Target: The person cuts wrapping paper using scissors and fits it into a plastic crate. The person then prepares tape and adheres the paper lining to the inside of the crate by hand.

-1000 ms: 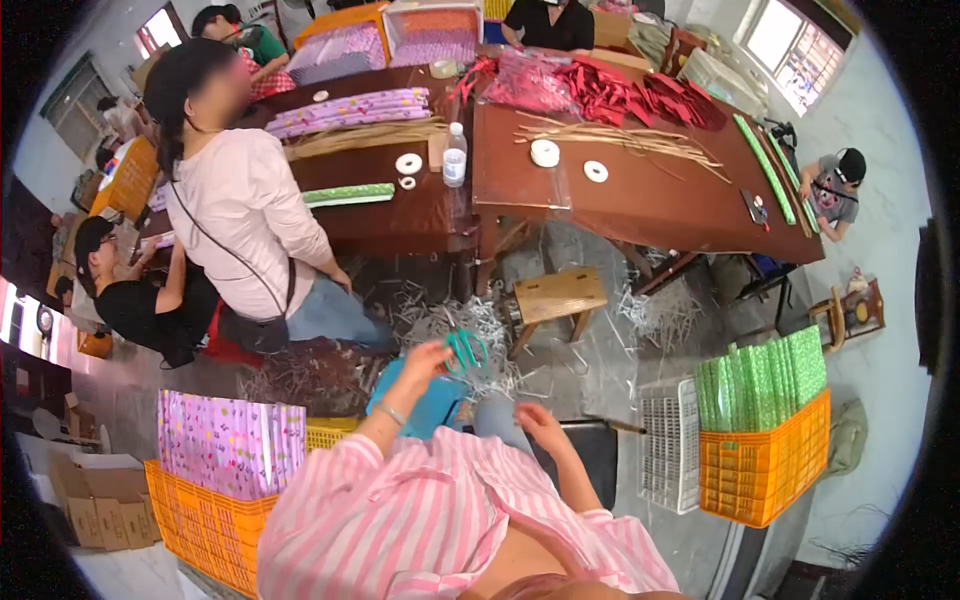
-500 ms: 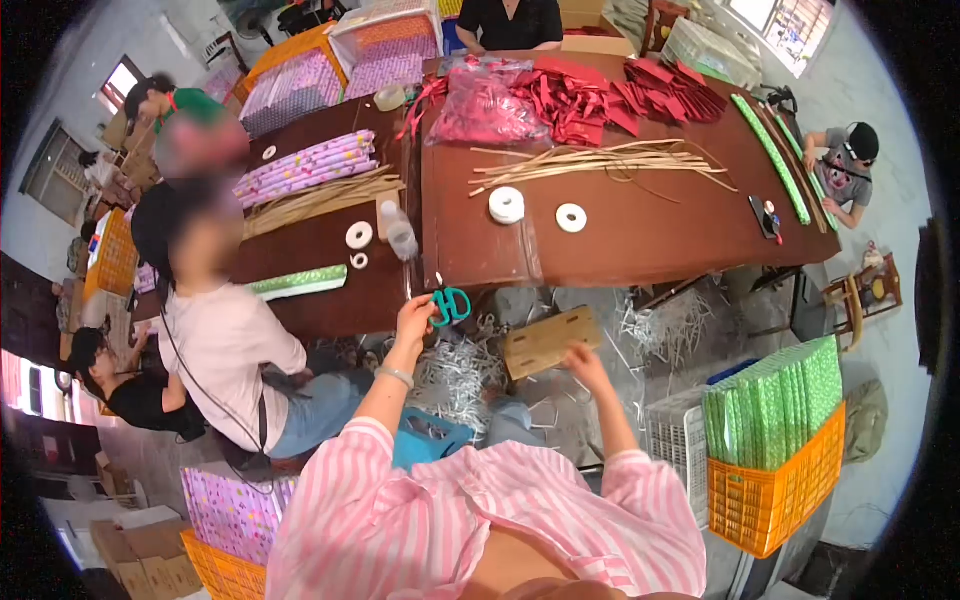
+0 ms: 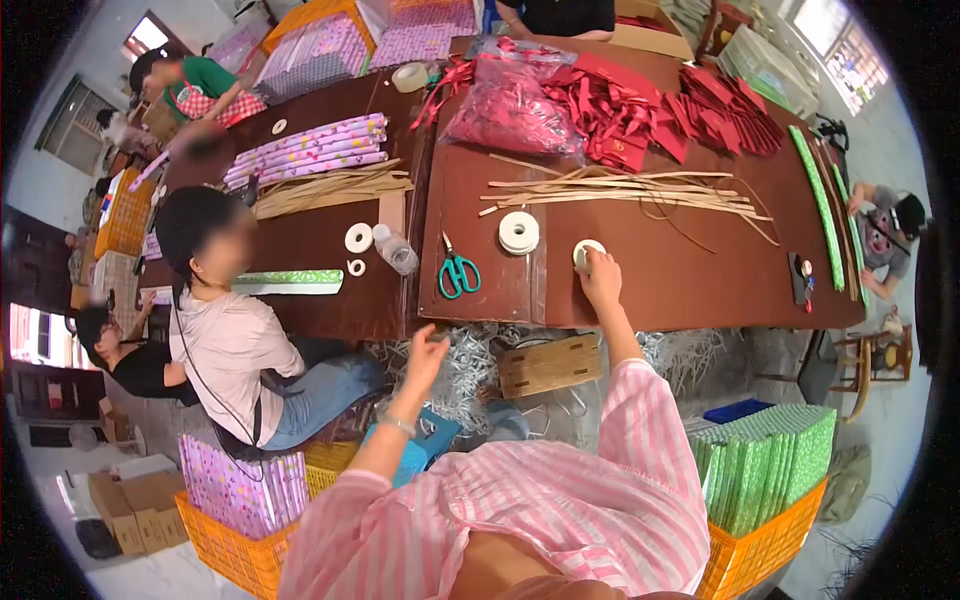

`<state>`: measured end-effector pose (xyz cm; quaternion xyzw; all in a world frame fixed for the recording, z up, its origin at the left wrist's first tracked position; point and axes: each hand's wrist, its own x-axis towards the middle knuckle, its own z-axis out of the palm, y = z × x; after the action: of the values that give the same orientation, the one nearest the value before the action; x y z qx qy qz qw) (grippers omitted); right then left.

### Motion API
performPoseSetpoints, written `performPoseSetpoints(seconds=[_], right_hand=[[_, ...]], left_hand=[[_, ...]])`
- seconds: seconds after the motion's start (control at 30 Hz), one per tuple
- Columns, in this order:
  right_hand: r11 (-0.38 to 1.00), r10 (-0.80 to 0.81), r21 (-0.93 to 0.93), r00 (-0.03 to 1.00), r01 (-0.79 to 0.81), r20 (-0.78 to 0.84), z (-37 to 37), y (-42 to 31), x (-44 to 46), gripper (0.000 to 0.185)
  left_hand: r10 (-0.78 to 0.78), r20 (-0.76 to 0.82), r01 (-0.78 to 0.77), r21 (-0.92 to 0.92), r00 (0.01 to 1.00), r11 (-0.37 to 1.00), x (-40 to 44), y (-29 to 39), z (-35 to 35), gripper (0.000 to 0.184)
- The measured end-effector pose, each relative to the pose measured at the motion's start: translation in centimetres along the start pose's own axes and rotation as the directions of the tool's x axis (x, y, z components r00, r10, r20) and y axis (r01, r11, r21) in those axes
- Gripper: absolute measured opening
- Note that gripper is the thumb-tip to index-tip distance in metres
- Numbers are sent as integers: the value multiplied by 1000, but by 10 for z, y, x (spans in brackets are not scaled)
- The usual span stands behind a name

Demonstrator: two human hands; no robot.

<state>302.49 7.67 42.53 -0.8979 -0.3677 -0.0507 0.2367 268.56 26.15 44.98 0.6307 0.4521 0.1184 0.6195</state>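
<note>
My right hand (image 3: 601, 282) is at the table's front part, its fingers closed on the edge of a small roll of white tape (image 3: 588, 247). Left of it lies a thicker stack of white tape rolls (image 3: 518, 233). Scissors with teal handles (image 3: 459, 277) rest on the table, blades pointing away from me. My left hand (image 3: 426, 357) hangs just off the table's front edge, below the scissors, fingers loosely bent and apart, holding nothing. Beyond the tape lie several thin tan strips (image 3: 620, 190).
Red bags (image 3: 610, 110) are heaped at the back of the brown table (image 3: 480, 310). A wooden stool (image 3: 549, 366) and shredded paper lie beneath. Orange crates of folded green sheets (image 3: 770, 470) and purple sheets (image 3: 245, 485) flank me. A person in pale pink (image 3: 235, 340) sits at left.
The scissors have gone from my left hand onto the table, and that hand has drawn back. My right hand has reached forward from beside the stool to the small tape roll.
</note>
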Motion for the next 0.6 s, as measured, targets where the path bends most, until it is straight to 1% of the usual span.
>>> performPoseSetpoints(seconds=[0.03, 0.07, 0.1, 0.13, 0.17, 0.2, 0.23, 0.27, 0.3, 0.33, 0.37, 0.4, 0.43, 0.47, 0.5, 0.57, 0.6], right_hand=[[1000, -8, 5, 1000, 8, 13, 0, 1, -1, 48], [988, 56, 144, 998, -52, -22, -1, 0, -5, 48], [954, 124, 279, 991, -106, -47, 1, -1, -10, 48], [751, 235, 647, 969, -135, -71, 10, -5, -18, 49], [748, 227, 648, 973, -142, -48, 2, -22, -27, 49], [220, 282, 930, 932, -293, 226, -23, -51, -35, 50], [-385, 176, 836, 859, -390, 481, -45, -80, -44, 52], [-515, 73, 746, 845, -422, 529, -58, -102, -55, 54], [-628, -37, 633, 830, -453, 557, -69, -123, -65, 56], [-653, -100, 569, 802, -500, 589, -76, -148, -72, 57], [-685, -189, 499, 791, -531, 582, -84, -168, -81, 60], [-714, -269, 437, 790, -547, 551, -83, -183, -89, 61], [-736, -348, 369, 785, -567, 513, -82, -197, -96, 62], [-744, -404, 310, 768, -592, 496, -87, -211, -98, 59], [-731, -438, 288, 750, -618, 497, -90, -222, -101, 59], [-725, -560, 168, 715, -667, 419, -94, -244, -108, 55], [-720, -582, 124, 691, -683, 427, -100, -255, -110, 52]], left_hand=[[-27, 56, 29, -32, 998, 999, -17, -8, -5, 48], [-40, 45, 42, -34, 998, 999, -34, -9, -8, 48], [-26, 31, 29, -113, 999, 993, -53, -5, -11, 44], [-14, 13, 16, -192, 1000, 981, -67, 2, -14, 40], [-34, -1, 33, -196, 999, 980, -79, 13, -16, 40], [-42, 27, 48, -267, 999, 963, -89, 26, -19, 38], [-46, 54, 62, -336, 997, 940, -98, 40, -23, 35], [-5, 76, 30, -335, 997, 942, -105, 54, -25, 33], [-22, 56, 40, -338, 998, 940, -111, 67, -26, 33], [46, 65, -19, -370, 997, 929, -116, 79, -27, 33], [120, 67, -83, -403, 990, 911, -119, 89, -27, 32], [116, 40, -90, -406, 992, 909, -121, 99, -28, 32], [178, 25, -148, -448, 984, 882, -124, 107, -30, 36], [238, 3, -207, -486, 971, 849, -128, 113, -32, 40], [233, -35, -221, -483, 972, 847, -132, 119, -36, 40], [412, -99, -421, -311, 906, 852, -143, 125, -47, 51], [441, -128, -458, -322, 888, 828, -148, 122, -54, 57]])
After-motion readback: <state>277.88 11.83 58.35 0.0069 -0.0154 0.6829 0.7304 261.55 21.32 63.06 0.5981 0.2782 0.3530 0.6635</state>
